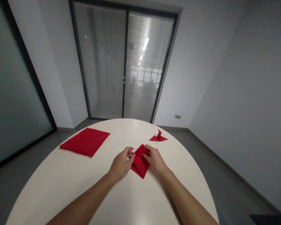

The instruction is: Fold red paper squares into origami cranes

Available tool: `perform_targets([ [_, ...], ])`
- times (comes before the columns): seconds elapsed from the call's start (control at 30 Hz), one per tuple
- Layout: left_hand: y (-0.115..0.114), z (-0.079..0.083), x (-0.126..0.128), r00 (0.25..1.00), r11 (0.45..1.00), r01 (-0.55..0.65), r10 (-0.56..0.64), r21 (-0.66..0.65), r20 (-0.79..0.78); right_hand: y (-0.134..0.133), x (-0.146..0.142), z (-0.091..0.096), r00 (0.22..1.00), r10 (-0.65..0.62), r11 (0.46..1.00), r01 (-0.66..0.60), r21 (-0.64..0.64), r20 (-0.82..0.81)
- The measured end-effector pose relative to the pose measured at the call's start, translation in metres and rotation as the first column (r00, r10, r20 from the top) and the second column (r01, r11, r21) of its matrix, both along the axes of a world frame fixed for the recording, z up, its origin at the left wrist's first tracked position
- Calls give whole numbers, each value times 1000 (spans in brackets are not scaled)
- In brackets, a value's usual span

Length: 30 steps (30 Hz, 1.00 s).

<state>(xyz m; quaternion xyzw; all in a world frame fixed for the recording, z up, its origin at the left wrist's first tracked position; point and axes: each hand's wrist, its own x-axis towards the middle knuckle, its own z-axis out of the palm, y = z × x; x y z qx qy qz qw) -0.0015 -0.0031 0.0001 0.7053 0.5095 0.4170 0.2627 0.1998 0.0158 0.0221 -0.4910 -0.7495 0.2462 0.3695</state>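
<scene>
A folded piece of red paper [141,167], diamond-shaped with visible creases, is between my two hands near the middle of the table. My right hand [155,159] pinches its right edge, thumb on top and fingers behind. At the left edge, my left hand [121,162] has its fingers curled and its thumb against the paper; the fingertips are partly hidden. Just beyond my right hand stands a red origami crane [159,136] with its wings spread on the table.
A stack of red paper sheets [86,142] lies at the left of the round white table [112,200]. The table's curved edge runs around both sides. Behind it are a glass door with blinds [103,68] and grey walls.
</scene>
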Motion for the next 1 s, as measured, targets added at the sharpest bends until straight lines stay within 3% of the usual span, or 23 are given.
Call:
perform_targets([
  [0.17,0,5,-1,993,998,-53,55,28,-104,-2,-1,-2,998,52,999,-52,7,-23],
  [0.4,1,5,0,991,992,-80,91,101,-103,-4,-4,-2,985,-78,997,75,24,152],
  [0.57,3,2,-1,994,986,-83,92,144,-62,-4,-7,3,969,-191,980,179,88,159],
  [0.73,5,0,-2,989,983,-136,141,121,-34,-2,-1,10,954,-283,953,291,-78,101],
  [0.83,7,-1,-3,987,983,-157,159,94,-20,1,4,11,967,-254,940,244,-240,-11],
  [0.93,8,-3,-4,986,984,-165,165,66,-1,4,8,10,972,-156,924,81,-374,-174],
  [1.0,10,-4,-5,987,985,-161,161,56,9,4,10,10,968,-67,918,-35,-394,-241],
])
